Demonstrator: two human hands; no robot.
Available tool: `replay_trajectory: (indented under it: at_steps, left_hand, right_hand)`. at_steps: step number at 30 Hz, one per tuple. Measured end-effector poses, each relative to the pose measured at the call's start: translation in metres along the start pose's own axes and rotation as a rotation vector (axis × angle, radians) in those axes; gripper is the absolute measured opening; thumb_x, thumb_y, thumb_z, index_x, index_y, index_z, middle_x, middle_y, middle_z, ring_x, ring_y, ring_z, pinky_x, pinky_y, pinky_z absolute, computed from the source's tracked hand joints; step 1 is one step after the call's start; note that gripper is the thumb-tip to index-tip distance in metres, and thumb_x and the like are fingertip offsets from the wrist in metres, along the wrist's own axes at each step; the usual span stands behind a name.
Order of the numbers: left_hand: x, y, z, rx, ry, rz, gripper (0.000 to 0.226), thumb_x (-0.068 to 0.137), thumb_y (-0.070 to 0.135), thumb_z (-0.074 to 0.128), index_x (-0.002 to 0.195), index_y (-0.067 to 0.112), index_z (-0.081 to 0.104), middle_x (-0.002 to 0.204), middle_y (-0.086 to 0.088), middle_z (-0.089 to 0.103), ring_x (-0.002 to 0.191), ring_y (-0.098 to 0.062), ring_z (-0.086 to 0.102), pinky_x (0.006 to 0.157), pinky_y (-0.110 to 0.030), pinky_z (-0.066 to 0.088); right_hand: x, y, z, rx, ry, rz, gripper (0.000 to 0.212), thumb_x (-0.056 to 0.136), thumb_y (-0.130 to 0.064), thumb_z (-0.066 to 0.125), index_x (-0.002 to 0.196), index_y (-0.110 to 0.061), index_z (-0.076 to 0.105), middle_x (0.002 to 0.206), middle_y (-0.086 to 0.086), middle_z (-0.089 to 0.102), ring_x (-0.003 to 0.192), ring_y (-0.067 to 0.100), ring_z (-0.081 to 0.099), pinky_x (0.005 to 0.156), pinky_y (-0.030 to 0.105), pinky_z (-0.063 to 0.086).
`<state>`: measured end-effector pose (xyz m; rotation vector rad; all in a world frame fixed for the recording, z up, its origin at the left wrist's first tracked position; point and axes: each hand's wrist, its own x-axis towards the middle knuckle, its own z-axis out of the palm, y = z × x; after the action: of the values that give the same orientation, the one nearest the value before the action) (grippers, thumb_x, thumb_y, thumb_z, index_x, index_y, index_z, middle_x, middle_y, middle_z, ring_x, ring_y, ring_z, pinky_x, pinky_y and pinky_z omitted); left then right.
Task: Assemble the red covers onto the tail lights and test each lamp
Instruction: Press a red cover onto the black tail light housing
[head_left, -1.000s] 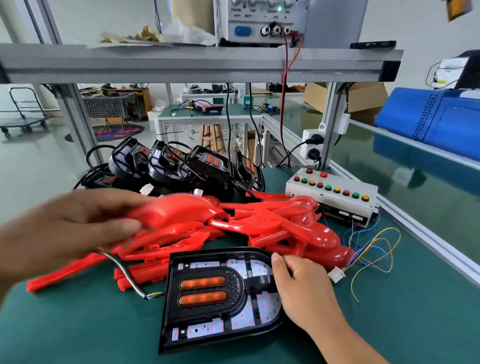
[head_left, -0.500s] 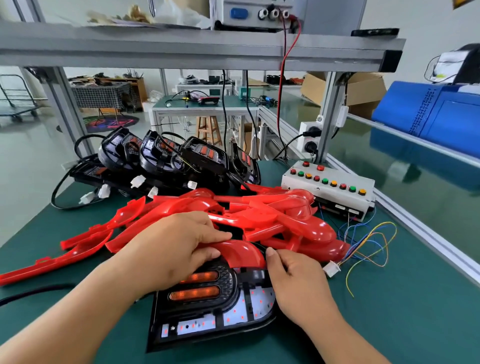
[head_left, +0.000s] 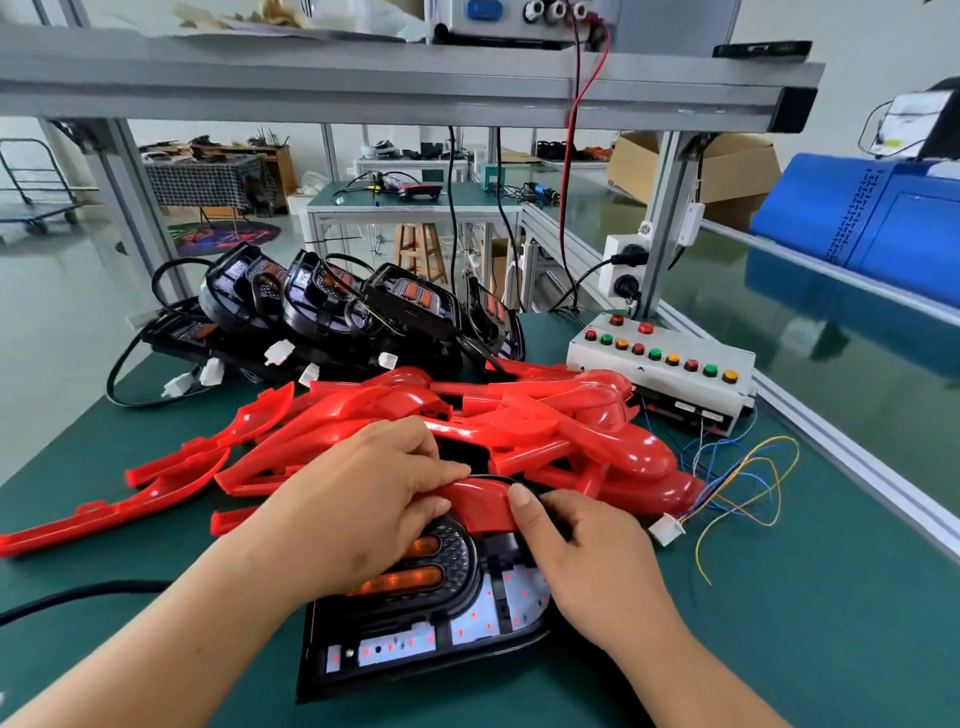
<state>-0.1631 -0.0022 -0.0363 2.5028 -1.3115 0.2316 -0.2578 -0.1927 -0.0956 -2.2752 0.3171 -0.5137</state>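
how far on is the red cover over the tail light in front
Only partly on: the red cover sits over the top curve of the tail light; the lower LED boards lie bare.

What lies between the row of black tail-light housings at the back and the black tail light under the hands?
A heap of loose red plastic covers fills that stretch, shown in the head view.

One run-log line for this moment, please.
step: red cover onto tail light | left hand: pinches it | right hand: thumb on it
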Motion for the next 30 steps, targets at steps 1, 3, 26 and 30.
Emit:
replay_trajectory:
  at_steps: [1,3,26,30]
  left_hand:
    - [-0.002,0.001,0.0,0.008,0.01,-0.005,0.039,0.095,0.042,0.051,0.134,0.045,0.051,0.102,0.026,0.038,0.105,-0.001,0.041,0.097,-0.021,0.036]
    - [-0.007,-0.003,-0.003,0.011,0.011,-0.023,0.042,0.094,0.043,0.05,0.136,0.047,0.046,0.106,0.029,0.04,0.108,0.002,0.042,0.098,-0.022,0.038]
    - [-0.046,-0.013,-0.01,-0.17,0.257,-0.136,0.03,0.077,0.056,0.056,0.093,0.038,0.072,0.089,0.024,0.061,0.09,0.004,0.057,0.079,-0.003,0.036]
    - [-0.052,-0.015,-0.002,-0.153,0.254,-0.197,0.026,0.079,0.055,0.057,0.095,0.041,0.071,0.092,0.029,0.061,0.094,0.003,0.057,0.08,-0.01,0.04]
  right_hand:
    - [0.0,0.0,0.0,-0.013,-0.001,0.003,0.078,0.071,-0.085,0.021,0.074,-0.02,0.064,0.063,-0.005,0.062,0.066,0.008,0.057,0.066,0.033,0.048]
    - [0.001,0.0,0.0,-0.015,-0.003,0.024,0.079,0.07,-0.085,0.02,0.077,-0.021,0.066,0.065,-0.005,0.063,0.069,0.008,0.059,0.069,0.034,0.049]
    - [0.001,-0.008,-0.004,-0.081,-0.055,0.061,0.073,0.071,-0.082,0.011,0.053,-0.02,0.044,0.048,-0.003,0.047,0.06,0.017,0.054,0.066,0.038,0.046]
    - [0.001,-0.006,-0.002,-0.096,-0.067,0.051,0.078,0.073,-0.082,0.011,0.06,-0.018,0.053,0.053,-0.001,0.052,0.063,0.017,0.056,0.068,0.039,0.049]
